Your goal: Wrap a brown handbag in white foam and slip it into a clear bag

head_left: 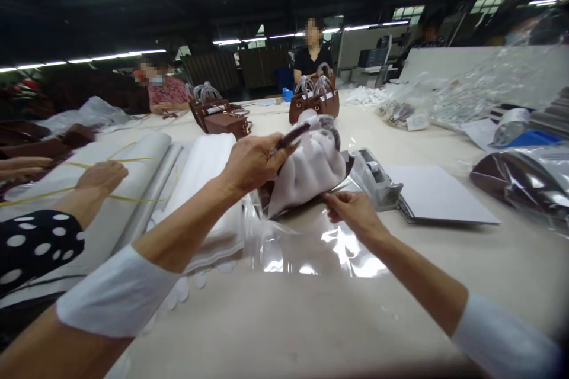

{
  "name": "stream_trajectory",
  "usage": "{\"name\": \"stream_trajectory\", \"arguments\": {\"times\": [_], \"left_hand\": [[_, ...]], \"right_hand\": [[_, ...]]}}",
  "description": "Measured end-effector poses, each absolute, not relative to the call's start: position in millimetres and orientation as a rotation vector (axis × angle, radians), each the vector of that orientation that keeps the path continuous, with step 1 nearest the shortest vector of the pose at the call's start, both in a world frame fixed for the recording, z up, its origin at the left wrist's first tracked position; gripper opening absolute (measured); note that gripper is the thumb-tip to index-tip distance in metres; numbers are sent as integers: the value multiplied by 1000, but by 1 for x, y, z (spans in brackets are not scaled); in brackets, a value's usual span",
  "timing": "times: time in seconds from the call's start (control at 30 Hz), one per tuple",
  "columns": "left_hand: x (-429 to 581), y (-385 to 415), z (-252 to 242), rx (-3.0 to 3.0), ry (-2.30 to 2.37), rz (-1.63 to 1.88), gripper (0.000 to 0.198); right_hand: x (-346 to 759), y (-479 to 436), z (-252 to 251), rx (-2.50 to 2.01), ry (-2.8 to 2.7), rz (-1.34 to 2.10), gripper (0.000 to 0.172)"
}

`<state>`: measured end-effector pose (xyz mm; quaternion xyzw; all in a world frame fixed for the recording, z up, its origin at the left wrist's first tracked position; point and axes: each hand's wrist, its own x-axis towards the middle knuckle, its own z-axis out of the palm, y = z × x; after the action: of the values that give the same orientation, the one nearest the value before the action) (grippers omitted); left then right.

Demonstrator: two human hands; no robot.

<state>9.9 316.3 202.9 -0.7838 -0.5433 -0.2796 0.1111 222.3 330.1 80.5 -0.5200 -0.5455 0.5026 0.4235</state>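
Left grip: my left hand (251,161) is curled shut round the dark brown handle (291,136) at the top of a handbag wrapped in a soft white cloth dust cover (311,169), holding it up off the bench.
Right grip: my right hand (351,208) pinches the near edge of the clear, glossy plastic bag (311,249), fingertips closed on the film right under the wrapped handbag.
Handbag: middle of the pale cream bench (311,320), lower end sitting at the mouth of the plastic bag, which lies flat towards me.
Just beside, right: a grey tape dispenser (376,177), then a flat grey board stack (438,195).
Just beside, left: a folded pile of white cloth (208,177) and a long pale roll (142,183).
Far left: a co-worker's hand (100,177) and polka-dot sleeve (31,243) rest on that roll.
Farther back: bare brown leather handbags (313,103), and more (220,118) to their left, with two people seated behind.
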Motion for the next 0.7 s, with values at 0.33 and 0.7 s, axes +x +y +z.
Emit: {"name": "stream_trajectory", "arguments": {"times": [0.33, 0.7], "left_hand": [[65, 276, 294, -2264, -1590, -921, 20], [94, 248, 215, -2781, -1774, -1989, 19]], "right_hand": [[262, 310, 292, -1088, -1734, 468, 38], [334, 280, 254, -1287, -1735, 820, 41]]}}
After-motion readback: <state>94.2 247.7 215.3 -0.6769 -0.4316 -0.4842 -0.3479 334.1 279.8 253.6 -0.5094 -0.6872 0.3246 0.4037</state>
